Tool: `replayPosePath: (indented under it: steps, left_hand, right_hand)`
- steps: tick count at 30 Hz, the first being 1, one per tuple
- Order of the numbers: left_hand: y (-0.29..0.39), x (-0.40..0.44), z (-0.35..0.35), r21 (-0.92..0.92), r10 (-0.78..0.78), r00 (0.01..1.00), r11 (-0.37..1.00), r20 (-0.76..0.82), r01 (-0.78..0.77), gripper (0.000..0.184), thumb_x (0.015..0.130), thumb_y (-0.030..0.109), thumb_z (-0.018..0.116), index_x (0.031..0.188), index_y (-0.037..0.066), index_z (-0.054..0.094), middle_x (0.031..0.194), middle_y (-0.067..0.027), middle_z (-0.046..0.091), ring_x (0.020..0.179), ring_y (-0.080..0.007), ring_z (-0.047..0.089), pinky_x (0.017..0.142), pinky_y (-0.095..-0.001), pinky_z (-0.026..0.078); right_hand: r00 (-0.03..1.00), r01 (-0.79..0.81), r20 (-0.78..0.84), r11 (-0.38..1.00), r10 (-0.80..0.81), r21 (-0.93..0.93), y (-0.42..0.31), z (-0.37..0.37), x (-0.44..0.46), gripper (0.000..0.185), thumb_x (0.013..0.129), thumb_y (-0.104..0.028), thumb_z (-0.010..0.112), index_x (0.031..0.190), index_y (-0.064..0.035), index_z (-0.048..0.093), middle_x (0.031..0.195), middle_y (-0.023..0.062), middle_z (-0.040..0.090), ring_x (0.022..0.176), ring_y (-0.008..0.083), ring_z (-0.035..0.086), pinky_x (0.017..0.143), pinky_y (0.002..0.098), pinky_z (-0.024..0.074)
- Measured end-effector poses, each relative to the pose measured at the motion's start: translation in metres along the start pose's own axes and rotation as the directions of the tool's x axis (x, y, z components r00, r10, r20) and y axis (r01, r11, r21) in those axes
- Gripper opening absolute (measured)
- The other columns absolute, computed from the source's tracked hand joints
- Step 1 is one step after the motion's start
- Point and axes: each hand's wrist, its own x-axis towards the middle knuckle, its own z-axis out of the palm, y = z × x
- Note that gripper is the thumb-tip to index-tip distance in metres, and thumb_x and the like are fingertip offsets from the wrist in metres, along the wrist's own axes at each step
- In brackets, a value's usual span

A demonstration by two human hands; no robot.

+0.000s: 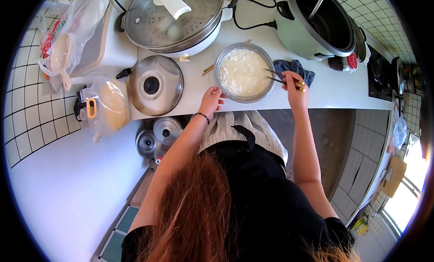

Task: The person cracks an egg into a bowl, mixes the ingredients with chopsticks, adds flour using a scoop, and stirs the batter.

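"Head view: what has your right hand got hold of?"

"My right hand [294, 86] is closed round a pair of black chopsticks [275, 80] with gold-coloured ends. Their tips reach over the rim into the bowl [244, 99]."

"And where does that bowl stand?"

"On the white counter [339, 88], near its front edge, right in front of me. A pale, lumpy mixture [242, 72] fills most of what I see inside it."

"What about your left hand?"

"My left hand [213, 99] is at the bowl's near left side, fingers loosely curled. I can't tell whether they're gripping the rim or just beside it."

"Anything close around?"

"A dark blue cloth [298, 70] lies right of the bowl, partly behind my right hand. Left of my left hand, a round lid [156, 86] with a black knob lies flat. Further back are a white steamer [194, 49] under a clear cover and, to the right, an open light-green cooker [296, 36]."
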Motion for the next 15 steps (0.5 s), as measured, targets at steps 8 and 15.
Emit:
replayPosePath:
  steps: [8, 15]
  left_hand:
    - [0.001, 0.0, 0.001, -0.004, -0.013, 1.0, 1.0, -0.014, 0.013, 0.011, 0.09, 0.021, 0.046, 0.094, 0.011, 0.048, 0.082, -0.0027, 0.059, 0.062, -0.0068, 0.048, 0.045, -0.0183, 0.035]
    - [0.002, 0.0, 0.0, -0.002, -0.007, 1.0, 1.0, -0.005, 0.007, 0.011, 0.091, 0.021, 0.046, 0.093, 0.011, 0.048, 0.082, -0.0026, 0.06, 0.062, -0.0066, 0.048, 0.044, -0.0182, 0.035]
  right_hand:
    - [0.96, 0.101, 0.25, 0.988, -0.127, 0.115, -0.007, 0.065, 0.0, 0.013, 0.086, -0.004, 0.055, 0.095, 0.0019, 0.062, 0.082, 0.0067, 0.06, 0.068, 0.01, 0.055, 0.061, 0.0216, 0.045]
    - [0.941, -0.251, 0.267, 0.958, 0.208, 0.137, -0.005, 0.023, -0.012, 0.014, 0.087, -0.008, 0.055, 0.088, 0.0016, 0.064, 0.069, 0.003, 0.059, 0.059, 0.0078, 0.054, 0.055, 0.019, 0.0453]
